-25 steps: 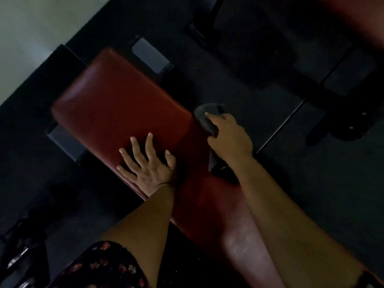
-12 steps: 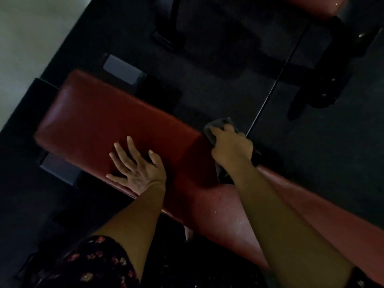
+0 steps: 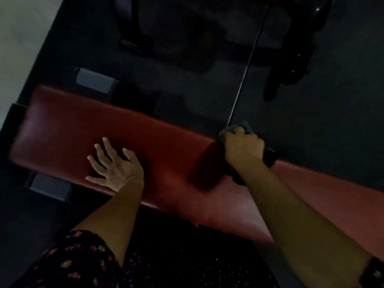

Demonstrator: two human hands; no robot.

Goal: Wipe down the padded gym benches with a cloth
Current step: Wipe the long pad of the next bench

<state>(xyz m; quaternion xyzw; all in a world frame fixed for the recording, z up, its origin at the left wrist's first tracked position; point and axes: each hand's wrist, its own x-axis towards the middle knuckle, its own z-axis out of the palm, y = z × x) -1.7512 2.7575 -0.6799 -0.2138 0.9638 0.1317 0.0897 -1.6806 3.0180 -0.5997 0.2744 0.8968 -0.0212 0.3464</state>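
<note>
The red padded bench (image 3: 145, 146) is seen running from the left of the frame to the lower right, with the cloth (image 3: 239, 127) at its far edge, right of centre. The cloth is bunched under the right hand (image 3: 244, 147), which is curled closed over it; a dark fold is seen trailing beside the wrist. The left hand (image 3: 115, 165) is laid flat on the padding, fingers spread, nothing held. The cloth is judged light, soft and limp, best gathered in the palm so that no loose end drags. The upholstery is judged smooth, slightly yielding and somewhat slippery; firm, even pressure is advised, particularly over the rounded edge.
</note>
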